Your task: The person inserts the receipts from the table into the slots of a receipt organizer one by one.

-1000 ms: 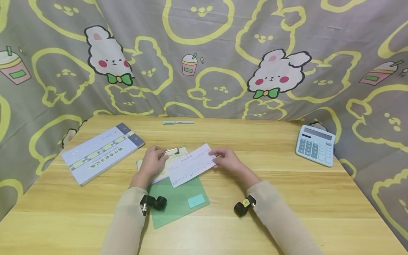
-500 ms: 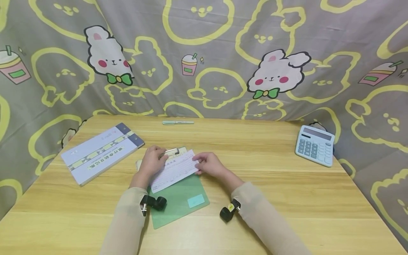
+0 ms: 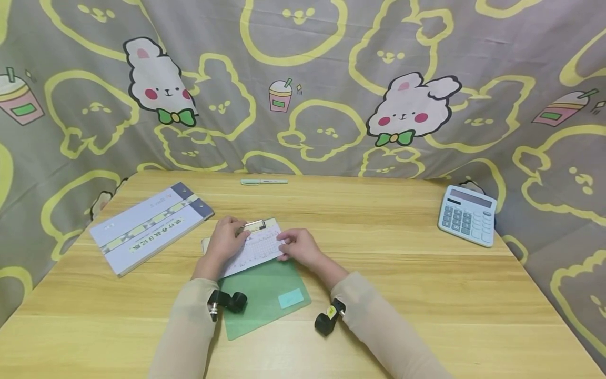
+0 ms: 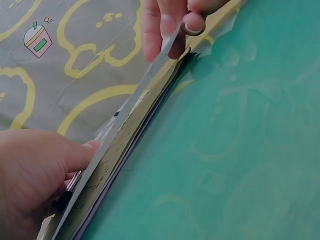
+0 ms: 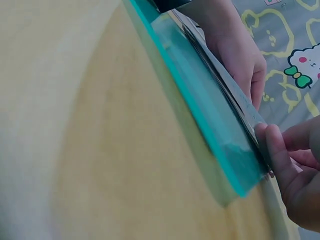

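A green clipboard [image 3: 265, 295] with a light blue label lies at a slant in the middle of the table. My left hand [image 3: 228, 238] grips the metal clip [image 3: 255, 226] at its far end, thumb on one side in the left wrist view. With thumb and fingertips, my right hand [image 3: 299, 246] pinches the right edge of a white printed slip [image 3: 255, 251]. That slip covers the other papers near the clip. Edge-on in the left wrist view, the slip [image 4: 127, 107] stands slightly apart from the paper stack [image 4: 112, 160]. Part of it is hidden behind my left hand.
A thick blue-white account book [image 3: 151, 226] lies on the left of the table [image 3: 402, 221]. A pale green pen [image 3: 264, 182] is near the back edge, and a light blue calculator [image 3: 467, 216] at the right. A patterned curtain [image 3: 322, 105] hangs behind.
My right hand has carried the slip leftward, from the side of the clipboard to over the papers by the clip. The left hand has stayed at the clip.
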Tool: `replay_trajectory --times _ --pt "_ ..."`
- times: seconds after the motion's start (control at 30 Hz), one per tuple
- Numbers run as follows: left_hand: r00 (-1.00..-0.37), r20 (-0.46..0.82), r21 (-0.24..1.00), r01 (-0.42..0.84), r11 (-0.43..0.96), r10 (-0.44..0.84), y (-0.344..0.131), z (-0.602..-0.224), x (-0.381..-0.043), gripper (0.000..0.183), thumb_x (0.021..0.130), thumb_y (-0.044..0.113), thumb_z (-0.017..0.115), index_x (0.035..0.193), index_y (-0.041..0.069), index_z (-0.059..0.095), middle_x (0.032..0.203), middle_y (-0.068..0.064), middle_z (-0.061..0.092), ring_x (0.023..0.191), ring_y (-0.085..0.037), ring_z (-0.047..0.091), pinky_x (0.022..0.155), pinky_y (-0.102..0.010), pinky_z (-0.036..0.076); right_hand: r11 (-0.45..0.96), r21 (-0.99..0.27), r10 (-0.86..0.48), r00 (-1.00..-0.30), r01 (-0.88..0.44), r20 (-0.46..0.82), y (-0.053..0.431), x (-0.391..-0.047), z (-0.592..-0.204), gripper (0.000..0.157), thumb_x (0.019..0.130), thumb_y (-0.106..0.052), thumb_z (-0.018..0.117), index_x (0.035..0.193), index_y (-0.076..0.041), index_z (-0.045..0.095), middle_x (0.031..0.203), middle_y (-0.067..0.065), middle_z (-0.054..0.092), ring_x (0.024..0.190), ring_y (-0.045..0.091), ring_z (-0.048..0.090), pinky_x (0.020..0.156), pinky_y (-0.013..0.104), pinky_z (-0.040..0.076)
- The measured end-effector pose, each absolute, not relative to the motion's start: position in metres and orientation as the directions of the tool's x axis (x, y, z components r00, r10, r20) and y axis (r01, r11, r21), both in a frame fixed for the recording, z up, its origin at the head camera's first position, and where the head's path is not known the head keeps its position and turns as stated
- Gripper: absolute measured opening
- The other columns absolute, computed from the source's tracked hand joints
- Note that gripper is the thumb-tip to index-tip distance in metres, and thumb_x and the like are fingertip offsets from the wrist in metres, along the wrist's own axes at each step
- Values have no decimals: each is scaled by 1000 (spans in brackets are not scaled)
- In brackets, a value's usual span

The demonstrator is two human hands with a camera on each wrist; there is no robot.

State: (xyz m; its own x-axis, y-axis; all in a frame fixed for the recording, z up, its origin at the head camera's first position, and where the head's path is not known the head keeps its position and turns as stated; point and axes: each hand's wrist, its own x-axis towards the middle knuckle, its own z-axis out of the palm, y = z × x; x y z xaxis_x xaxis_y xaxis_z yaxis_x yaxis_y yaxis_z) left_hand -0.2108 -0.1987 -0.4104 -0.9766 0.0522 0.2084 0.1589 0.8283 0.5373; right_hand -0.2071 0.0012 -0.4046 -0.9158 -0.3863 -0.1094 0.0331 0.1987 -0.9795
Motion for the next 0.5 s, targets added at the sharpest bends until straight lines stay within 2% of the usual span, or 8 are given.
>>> replay_trajectory --times 0.2,0.5 --pt "-977 205 537 159 828 54 -200 -412 -211 36 82 17 59 111 -5 55 102 -19 50 99 -33 42 86 -44 33 193 -978 -363 -920 79 -146 -1 -206 -410 28 75 13 53 103 11 53 80 15 51 54 17 58 56 27 50" --pt "-969 222 448 202 871 110 -201 -414 -213 35 85 17 54 114 -3 53 104 -18 48 99 -33 40 86 -44 32 228 -971 -340 -928 75 -151 -3 -206 -409 28 76 11 54 104 9 54 82 15 50 55 17 58 55 26 50"
